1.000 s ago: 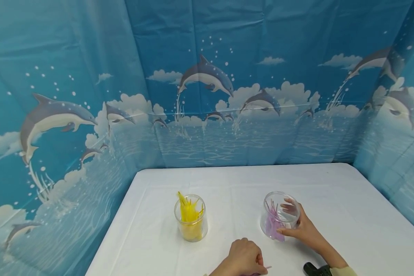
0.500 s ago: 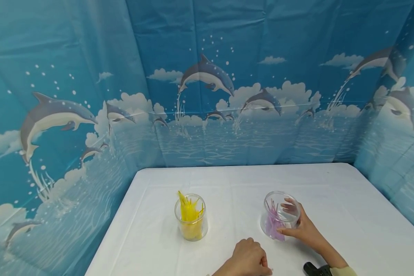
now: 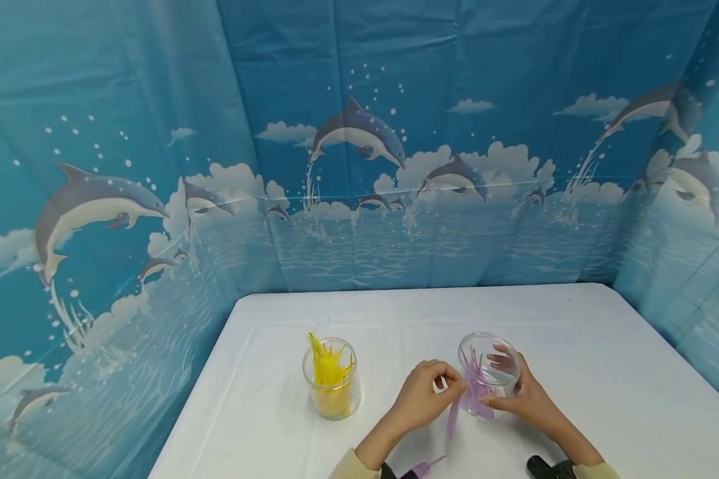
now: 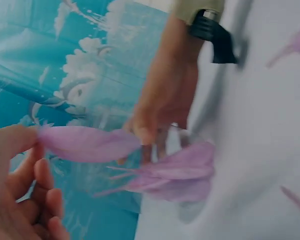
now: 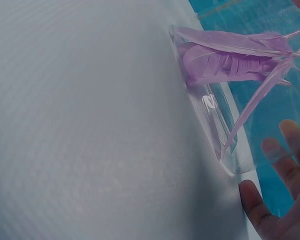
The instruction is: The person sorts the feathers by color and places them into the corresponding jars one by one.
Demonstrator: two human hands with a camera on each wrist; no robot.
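Observation:
My left hand [image 3: 427,394] pinches a purple feather [image 3: 453,418] by its end, between thumb and forefinger, beside the left side of a clear jar [image 3: 478,342]. In the left wrist view that feather [image 4: 87,143] stretches out from the fingertips. My right hand [image 3: 536,406] grips the jar from its right side, fingers round the back and thumb in front. Several purple feathers [image 3: 476,387] stand inside, quills up, gathered at the left. The right wrist view shows these feathers [image 5: 230,62] through the jar wall, with the right hand's fingers [image 5: 285,167] against it.
To the left stands a second clear jar [image 3: 333,407] filled with yellow feathers [image 3: 328,366]. Another purple feather [image 3: 422,468] lies on the white table [image 3: 263,399] by the left wrist. A dolphin-printed curtain [image 3: 395,246] borders the table behind and at the sides.
My left hand has come up and forward from the table's near part to the purple jar, bringing a purple feather. My right hand and both jars have stayed put.

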